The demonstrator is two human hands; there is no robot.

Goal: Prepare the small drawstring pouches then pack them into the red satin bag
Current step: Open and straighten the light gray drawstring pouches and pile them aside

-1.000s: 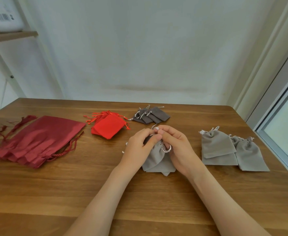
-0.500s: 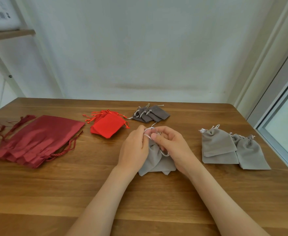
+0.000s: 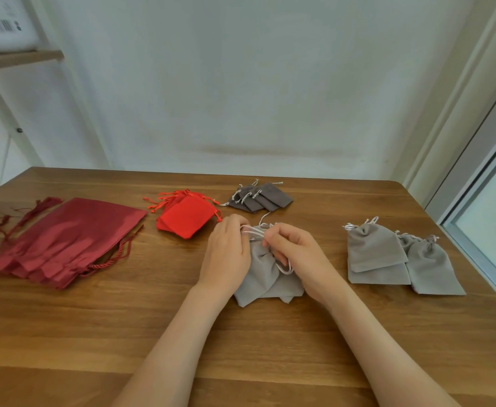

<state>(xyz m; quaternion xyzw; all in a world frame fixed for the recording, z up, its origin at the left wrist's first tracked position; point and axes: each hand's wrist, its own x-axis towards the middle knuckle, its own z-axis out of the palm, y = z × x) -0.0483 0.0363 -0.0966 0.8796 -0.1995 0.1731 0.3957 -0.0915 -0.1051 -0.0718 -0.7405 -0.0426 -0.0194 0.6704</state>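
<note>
**Grey pouch: neck being drawn, cords in both hands**

Head view, entries from the centre outward.

- Pouch: grey, lying on the table between my hands. The neck is gathered and the bottom corners are splayed toward me.
- Cord: white, crossing the neck. One loop shows below my right fingers.
- Left hand: fingers curled, pinching the cord at the left of the neck.
- Right hand: fingers curled, pinching the cord at the right of the neck.
- Satin bags: dark red, stacked flat at far left, well apart from my hands. I see nothing packed in them yet.
- Red pouches: a small pile just beyond my left hand.
- Dark pouches: fanned out behind it, near the far edge.
- Pale pouches: at my right, two flat and overlapping, with others cinched beside them.

Step in hand, as I judge it: closing this pouch's neck.

- I pull both cords outward evenly and low to the table, so the gathers close without twisting.
- I keep the fabric free of my fingertips so it is not caught in the cinch.
- I keep the loose loop clear so it cannot knot.
- Most piles look unprepared, so packing is a long way off.
</note>
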